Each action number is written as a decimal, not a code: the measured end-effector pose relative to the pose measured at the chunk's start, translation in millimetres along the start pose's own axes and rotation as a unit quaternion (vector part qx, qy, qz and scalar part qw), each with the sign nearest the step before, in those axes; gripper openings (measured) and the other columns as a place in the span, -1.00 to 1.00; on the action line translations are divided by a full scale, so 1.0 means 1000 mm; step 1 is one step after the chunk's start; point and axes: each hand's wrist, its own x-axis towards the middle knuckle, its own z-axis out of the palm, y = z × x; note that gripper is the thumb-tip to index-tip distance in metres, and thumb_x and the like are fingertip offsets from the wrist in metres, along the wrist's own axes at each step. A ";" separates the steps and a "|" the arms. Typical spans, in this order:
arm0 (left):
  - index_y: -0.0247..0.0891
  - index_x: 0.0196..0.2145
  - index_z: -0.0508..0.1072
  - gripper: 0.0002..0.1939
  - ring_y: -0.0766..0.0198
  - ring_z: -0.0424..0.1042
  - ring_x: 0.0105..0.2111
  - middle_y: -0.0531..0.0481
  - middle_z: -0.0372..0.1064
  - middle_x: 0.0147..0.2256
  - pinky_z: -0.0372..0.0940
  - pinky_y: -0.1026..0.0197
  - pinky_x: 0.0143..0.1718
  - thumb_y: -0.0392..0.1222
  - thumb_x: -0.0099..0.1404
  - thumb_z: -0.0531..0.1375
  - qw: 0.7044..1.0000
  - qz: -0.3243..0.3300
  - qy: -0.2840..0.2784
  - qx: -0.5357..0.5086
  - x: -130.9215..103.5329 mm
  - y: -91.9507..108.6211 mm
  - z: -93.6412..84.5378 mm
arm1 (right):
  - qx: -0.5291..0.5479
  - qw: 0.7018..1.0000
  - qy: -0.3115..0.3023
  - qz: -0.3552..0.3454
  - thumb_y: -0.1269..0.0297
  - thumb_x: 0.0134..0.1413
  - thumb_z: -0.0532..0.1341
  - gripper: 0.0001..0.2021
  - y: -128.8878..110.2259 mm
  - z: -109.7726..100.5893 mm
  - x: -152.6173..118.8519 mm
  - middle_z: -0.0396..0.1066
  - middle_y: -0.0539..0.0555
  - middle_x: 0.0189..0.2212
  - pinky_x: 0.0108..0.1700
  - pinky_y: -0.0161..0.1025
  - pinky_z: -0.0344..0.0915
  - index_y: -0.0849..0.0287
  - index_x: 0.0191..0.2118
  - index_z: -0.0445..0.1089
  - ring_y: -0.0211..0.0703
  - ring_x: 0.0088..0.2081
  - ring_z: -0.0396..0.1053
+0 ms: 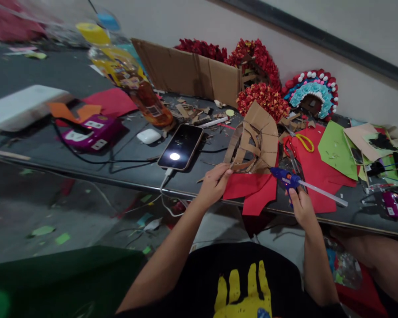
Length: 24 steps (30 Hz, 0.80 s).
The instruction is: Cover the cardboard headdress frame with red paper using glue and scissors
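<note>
My left hand (215, 184) pinches the lower left edge of a brown cardboard frame (263, 137), made of a curved panel and crossing strips. My right hand (300, 203) is wrapped round a blue glue gun (285, 176) with a long clear glue stick (323, 193) out of its back. The gun's nozzle points left, close to the frame's lower edge; whether it touches cannot be told. Red paper pieces (260, 194) lie below the frame at the table's front edge. Red-handled scissors (289, 148) rest just right of the frame.
A phone (181, 146), white earbud case (149, 136), leaning bottle (146, 99) and purple power strip (93, 132) are on the left. Behind stand a cardboard sheet (192, 73) and decorated arches (313, 95). Green paper (337, 150) lies right. Another person's limb (374, 254) shows lower right.
</note>
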 end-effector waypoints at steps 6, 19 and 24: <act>-0.27 -0.40 0.47 -0.66 0.19 0.45 -0.26 -0.10 0.49 -0.36 0.31 0.19 -0.16 -0.09 0.33 -0.03 0.999 -0.004 0.024 -0.030 0.002 -0.002 -0.001 | -0.003 0.999 0.021 0.038 -0.05 0.19 -0.03 -0.58 0.009 -0.008 -0.006 0.36 0.05 -0.51 -0.43 -0.25 0.21 0.20 -0.25 0.38 -0.18 -0.49 0.28; -0.31 -0.42 0.46 -0.51 0.18 0.45 -0.40 -0.07 0.45 -0.46 0.37 0.19 -0.33 0.24 0.13 0.13 0.937 -0.172 0.236 -0.190 0.001 -0.018 0.000 | -0.304 0.929 0.205 0.044 0.01 0.21 -0.09 -0.51 0.057 -0.122 0.071 0.33 0.28 -0.15 -0.08 -0.11 0.22 0.27 -0.01 0.33 0.00 -0.14 0.30; -0.30 -0.45 0.48 -0.47 0.19 0.43 -0.43 -0.07 0.44 -0.49 0.36 0.20 -0.36 0.30 0.06 0.16 0.929 -0.178 0.255 -0.198 0.004 -0.015 0.001 | -0.437 0.865 0.110 0.220 0.17 0.22 -0.03 -0.59 0.074 -0.143 0.105 0.33 0.39 -0.13 -0.12 -0.12 0.22 0.39 -0.03 0.35 0.07 -0.13 0.36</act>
